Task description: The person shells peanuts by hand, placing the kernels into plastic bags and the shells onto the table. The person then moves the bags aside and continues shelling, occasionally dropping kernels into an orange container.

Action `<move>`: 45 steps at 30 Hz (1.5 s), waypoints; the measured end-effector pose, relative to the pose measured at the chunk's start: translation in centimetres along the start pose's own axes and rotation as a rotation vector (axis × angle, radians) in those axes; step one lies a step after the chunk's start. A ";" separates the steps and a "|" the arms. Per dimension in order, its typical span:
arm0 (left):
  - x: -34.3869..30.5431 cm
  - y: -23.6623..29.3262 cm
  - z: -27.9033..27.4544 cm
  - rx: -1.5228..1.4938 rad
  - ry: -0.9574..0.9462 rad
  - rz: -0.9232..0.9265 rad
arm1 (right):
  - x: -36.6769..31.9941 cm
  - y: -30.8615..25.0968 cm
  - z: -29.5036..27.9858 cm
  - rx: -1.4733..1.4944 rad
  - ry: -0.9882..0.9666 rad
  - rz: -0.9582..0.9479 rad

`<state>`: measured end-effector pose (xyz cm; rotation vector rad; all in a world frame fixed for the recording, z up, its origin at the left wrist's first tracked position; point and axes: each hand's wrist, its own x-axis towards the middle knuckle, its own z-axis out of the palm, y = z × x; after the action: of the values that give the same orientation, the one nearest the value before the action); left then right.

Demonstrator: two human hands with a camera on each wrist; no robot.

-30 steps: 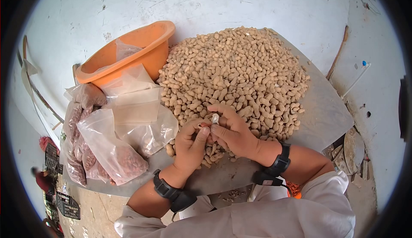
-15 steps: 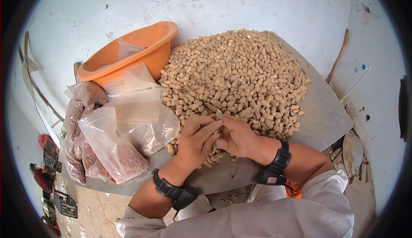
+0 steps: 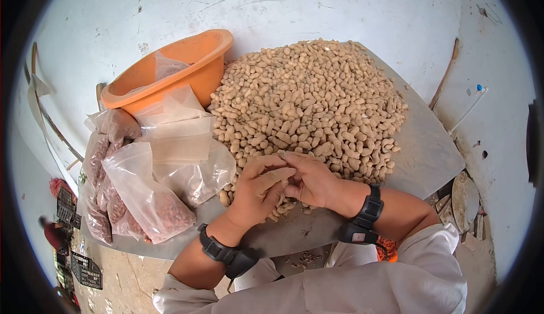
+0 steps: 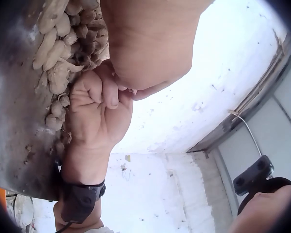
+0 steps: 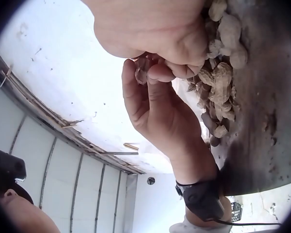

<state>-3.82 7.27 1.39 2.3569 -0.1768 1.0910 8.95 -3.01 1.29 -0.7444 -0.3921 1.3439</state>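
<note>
Both hands meet at the front edge of a heap of unshelled peanuts (image 3: 317, 98). Between the thumb and forefinger of the left hand (image 3: 252, 192) is a small peanut piece (image 5: 142, 75), seen in the right wrist view; whether it is shell or kernel is unclear. The right hand (image 3: 320, 183) touches the left at the fingertips, its fingers curled round the same peanut in the left wrist view, where the right hand (image 4: 99, 114) shows below the left. From the head view the fingers hide the peanut.
Clear bags of reddish kernels (image 3: 164, 217) lie on the left of the grey tabletop (image 3: 428, 155), beside empty-looking clear bags (image 3: 181, 141). An orange basin (image 3: 164, 70) leans behind them against the white wall. Black crates (image 3: 86, 270) and a person (image 3: 55, 236) are at the far left.
The hands have drawn closer together, and the fingers now cover the pale shell and reddish kernel that showed between them a second ago. Bags, basin and heap have stayed put.
</note>
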 end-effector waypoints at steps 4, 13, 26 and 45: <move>0.2 0.4 -0.2 -0.024 0.008 -0.033 | -0.1 -0.2 0.1 -0.047 0.003 -0.037; -1.3 -0.7 0.0 -0.680 0.104 -0.483 | -0.8 -0.7 -0.1 -0.812 -0.178 -0.328; -0.4 0.8 -0.5 -0.605 0.064 -0.381 | -1.0 -0.6 0.1 -0.931 -0.206 -0.434; -0.5 0.2 -0.2 -0.421 0.060 -0.316 | -0.8 -0.5 -0.4 -1.041 -0.203 -0.553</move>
<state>-4.35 7.14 1.27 1.8960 -0.0068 0.8711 9.34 -3.92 1.47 -1.2198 -1.4059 0.6185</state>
